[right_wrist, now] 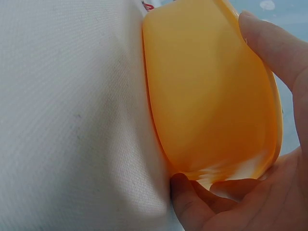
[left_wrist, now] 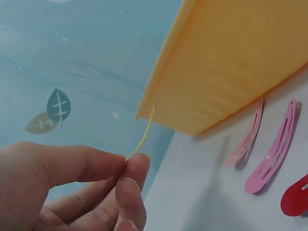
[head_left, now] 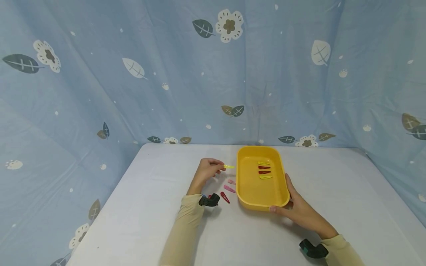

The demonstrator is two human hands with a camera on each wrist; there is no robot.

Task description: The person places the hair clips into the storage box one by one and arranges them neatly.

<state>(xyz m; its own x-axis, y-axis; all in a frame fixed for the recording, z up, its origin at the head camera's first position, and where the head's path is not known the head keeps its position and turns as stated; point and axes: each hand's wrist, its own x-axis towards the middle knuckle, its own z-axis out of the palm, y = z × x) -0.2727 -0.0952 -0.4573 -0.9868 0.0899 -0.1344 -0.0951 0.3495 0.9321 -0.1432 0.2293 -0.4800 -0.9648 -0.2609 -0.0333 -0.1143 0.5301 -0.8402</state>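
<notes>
Left hand (head_left: 207, 171): pinching yellow hair clip (head_left: 229, 166). Right hand (head_left: 301, 210): gripping yellow tray (head_left: 253, 190) at corner. Inside: four clips (head_left: 264, 172). Worktop (head_left: 133, 221): two pink clips (head_left: 229, 188), one red clip (head_left: 225, 197), perhaps another part-hidden.

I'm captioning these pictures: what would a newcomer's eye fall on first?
Probably the bright yellow tray on the white table, with four hair clips inside, two yellow and two red. Next, the left hand, which pinches another yellow clip left of the tray, while the right hand grips the tray's near right corner.
</notes>
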